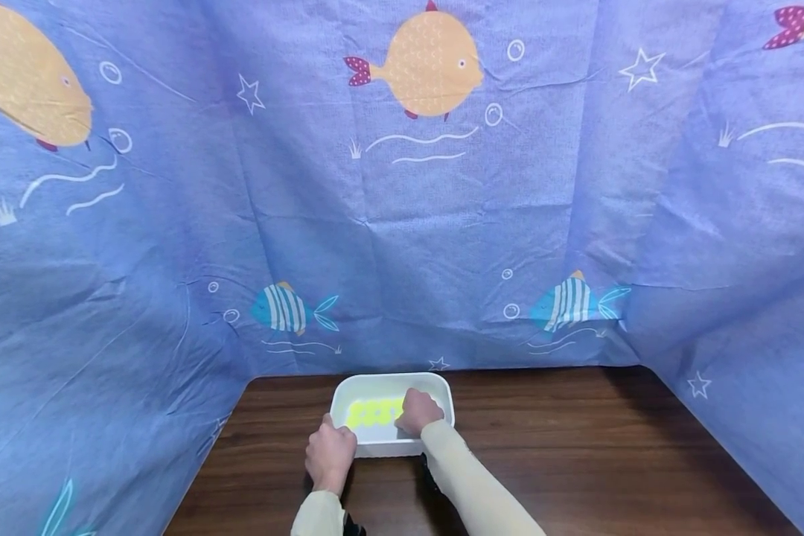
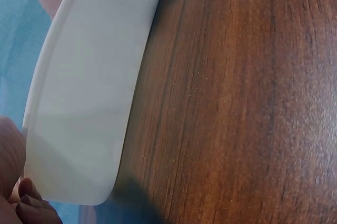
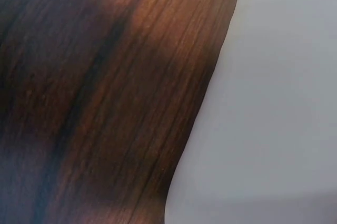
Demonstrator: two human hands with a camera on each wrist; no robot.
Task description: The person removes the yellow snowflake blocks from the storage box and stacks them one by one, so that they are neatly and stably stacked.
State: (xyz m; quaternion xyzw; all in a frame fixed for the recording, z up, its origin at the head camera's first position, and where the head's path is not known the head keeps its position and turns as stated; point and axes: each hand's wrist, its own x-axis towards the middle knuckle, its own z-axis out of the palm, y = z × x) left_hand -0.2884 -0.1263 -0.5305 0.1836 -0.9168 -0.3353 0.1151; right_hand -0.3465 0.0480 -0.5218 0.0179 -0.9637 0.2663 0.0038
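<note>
Both are busy: my left hand [image 1: 331,454] grips the white tray [image 1: 388,449] at near left, my right hand [image 1: 419,412], its grasp I cannot tell, perhaps arranges yellow pieces [image 1: 374,412], next needing steadiness.

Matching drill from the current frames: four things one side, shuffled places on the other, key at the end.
Things
1. left hand
2. right hand
3. white tray
4. yellow contents

Places
A. on the brown table
B. on the tray floor, left and middle
C. at the tray's near left corner
D. reaching into the tray's right half

Pairs: 1-C, 2-D, 3-A, 4-B
</note>
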